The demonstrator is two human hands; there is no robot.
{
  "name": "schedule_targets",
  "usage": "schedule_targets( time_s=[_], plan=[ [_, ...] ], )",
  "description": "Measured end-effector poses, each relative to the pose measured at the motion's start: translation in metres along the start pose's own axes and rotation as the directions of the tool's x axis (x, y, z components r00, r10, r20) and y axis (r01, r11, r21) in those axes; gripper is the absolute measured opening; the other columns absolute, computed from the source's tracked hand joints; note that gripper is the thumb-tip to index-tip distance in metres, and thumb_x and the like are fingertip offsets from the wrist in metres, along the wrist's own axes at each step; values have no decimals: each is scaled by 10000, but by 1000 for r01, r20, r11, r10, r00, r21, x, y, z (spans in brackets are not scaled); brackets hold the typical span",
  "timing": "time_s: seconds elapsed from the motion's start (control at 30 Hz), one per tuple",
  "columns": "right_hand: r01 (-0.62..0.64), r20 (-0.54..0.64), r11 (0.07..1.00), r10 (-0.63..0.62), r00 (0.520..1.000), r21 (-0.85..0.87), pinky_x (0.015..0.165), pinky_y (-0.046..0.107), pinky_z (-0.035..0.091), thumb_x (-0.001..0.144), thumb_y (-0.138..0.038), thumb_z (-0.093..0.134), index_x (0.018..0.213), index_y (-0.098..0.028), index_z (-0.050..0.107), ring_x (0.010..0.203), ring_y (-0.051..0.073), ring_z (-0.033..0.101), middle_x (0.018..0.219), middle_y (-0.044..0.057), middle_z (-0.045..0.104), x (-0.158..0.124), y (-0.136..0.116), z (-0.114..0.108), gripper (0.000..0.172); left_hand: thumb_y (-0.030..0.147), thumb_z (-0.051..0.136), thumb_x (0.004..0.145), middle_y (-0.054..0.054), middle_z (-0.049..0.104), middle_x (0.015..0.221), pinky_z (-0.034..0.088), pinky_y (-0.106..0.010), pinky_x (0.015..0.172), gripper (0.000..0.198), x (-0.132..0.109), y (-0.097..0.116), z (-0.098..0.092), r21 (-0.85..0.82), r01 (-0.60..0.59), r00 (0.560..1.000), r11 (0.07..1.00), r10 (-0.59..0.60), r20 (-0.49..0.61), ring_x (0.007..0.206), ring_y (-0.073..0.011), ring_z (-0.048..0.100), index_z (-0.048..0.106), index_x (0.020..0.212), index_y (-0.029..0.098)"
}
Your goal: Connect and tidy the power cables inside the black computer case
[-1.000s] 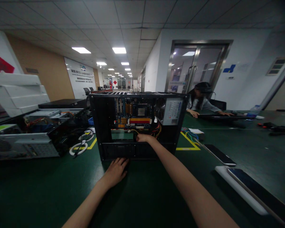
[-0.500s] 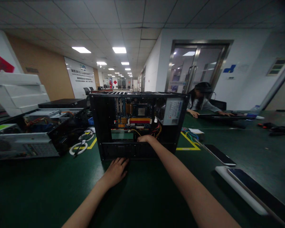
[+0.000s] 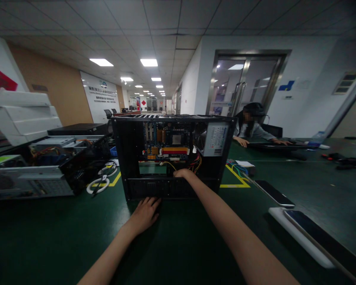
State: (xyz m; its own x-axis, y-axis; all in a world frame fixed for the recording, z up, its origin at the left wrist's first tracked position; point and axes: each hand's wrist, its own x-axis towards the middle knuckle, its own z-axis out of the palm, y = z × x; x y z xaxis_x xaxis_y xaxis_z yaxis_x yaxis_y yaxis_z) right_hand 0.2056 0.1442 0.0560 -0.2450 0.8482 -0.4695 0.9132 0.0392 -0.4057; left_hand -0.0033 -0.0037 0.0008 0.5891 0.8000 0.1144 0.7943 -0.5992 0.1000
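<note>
A black computer case (image 3: 173,189) stands on the green table in front of me with its side open. Inside are the motherboard (image 3: 176,140), coloured memory slots (image 3: 174,151), a fan and the power supply (image 3: 216,138) with its bundled wires (image 3: 198,163). My right hand (image 3: 180,173) reaches over the case's lower front panel into the interior. Its fingers are hidden behind that panel, so what they touch cannot be seen. My left hand (image 3: 144,215) lies flat on the table, fingers spread, the tips at the case's bottom edge.
Another opened computer case (image 3: 32,174) lies at left, beside coiled white cables (image 3: 98,185). At right are a phone (image 3: 274,193), a larger dark-screened device on a white block (image 3: 299,237) and coloured wires (image 3: 239,169). A person (image 3: 252,122) sits across the table with a laptop.
My right hand has shifted very slightly to the right inside the case. My left hand and the case have stayed in place.
</note>
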Motion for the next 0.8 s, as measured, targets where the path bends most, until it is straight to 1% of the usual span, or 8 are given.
schedule_targets(
  time_s=[0.13, 0.23, 0.43, 0.53, 0.6, 0.67, 0.73, 0.8],
  plan=[
    [3, -64, 1000, -2, 998, 20, 709, 338, 465, 533, -96, 636, 569, -152, 614, 722, 220, 609, 633, 51, 625, -1, 1, 0, 69, 270, 429, 770, -66, 403, 1252, 289, -399, 931, 510, 0, 0, 0, 14, 0, 1000, 1000, 0, 0, 1134, -242, 352, 312, 1265, 233],
    [16, -88, 999, -11, 996, 50, 696, 322, 470, 539, -103, 635, 652, -154, 633, 738, 211, 612, 713, 63, 643, -3, 0, -1, 124, 277, 424, 773, -62, 405, 1249, 290, -398, 931, 511, 0, -1, 0, 19, 1, 1000, 1000, -1, -7, 1130, -239, 355, 306, 1269, 235],
    [43, -3, 993, -44, 999, -106, 641, 295, 480, 604, -205, 592, 870, -119, 632, 758, 216, 616, 889, 99, 639, -1, -2, -2, 282, 267, 419, 767, -57, 400, 1252, 280, -393, 936, 510, 1, 0, 0, 26, 10, 1000, 1000, -11, 13, 1138, -231, 346, 309, 1264, 238],
    [40, -56, 991, -47, 997, -128, 618, 255, 474, 633, -238, 561, 931, -112, 622, 776, 203, 613, 943, 98, 631, 0, -3, -1, 330, 265, 420, 762, -60, 404, 1247, 283, -389, 935, 511, 1, 1, 0, 38, 10, 1000, 999, -10, 9, 1134, -229, 347, 316, 1261, 227],
    [49, -116, 993, -61, 991, -106, 588, 232, 465, 641, -228, 551, 912, -108, 628, 762, 194, 611, 932, 96, 634, 0, -4, -1, 306, 263, 418, 761, -59, 406, 1246, 291, -390, 929, 511, 1, 2, -1, 42, 4, 1000, 999, -4, 5, 1130, -230, 352, 318, 1261, 225],
    [69, -169, 996, -77, 983, -51, 545, 211, 450, 638, -183, 547, 853, -104, 634, 712, 179, 610, 870, 87, 646, -2, -5, -1, 245, 258, 416, 759, -56, 405, 1249, 296, -392, 924, 512, 1, 2, -1, 40, 1, 1000, 999, -1, 1, 1130, -232, 351, 317, 1261, 229],
    [89, -208, 996, -81, 975, 27, 497, 194, 428, 634, -138, 546, 771, -102, 625, 639, 158, 600, 772, 72, 647, -5, -5, -1, 163, 254, 412, 760, -55, 402, 1254, 297, -394, 923, 511, 0, 1, -1, 38, 0, 1000, 999, 0, -2, 1135, -234, 345, 316, 1262, 230],
    [104, -221, 984, -71, 973, 142, 461, 184, 409, 642, -116, 543, 698, -105, 596, 555, 132, 576, 671, 52, 630, -7, -6, -1, 78, 255, 408, 763, -56, 395, 1261, 294, -394, 926, 511, 0, 1, 0, 38, -1, 1000, 999, 2, -2, 1140, -234, 340, 313, 1265, 229]
  ],
)
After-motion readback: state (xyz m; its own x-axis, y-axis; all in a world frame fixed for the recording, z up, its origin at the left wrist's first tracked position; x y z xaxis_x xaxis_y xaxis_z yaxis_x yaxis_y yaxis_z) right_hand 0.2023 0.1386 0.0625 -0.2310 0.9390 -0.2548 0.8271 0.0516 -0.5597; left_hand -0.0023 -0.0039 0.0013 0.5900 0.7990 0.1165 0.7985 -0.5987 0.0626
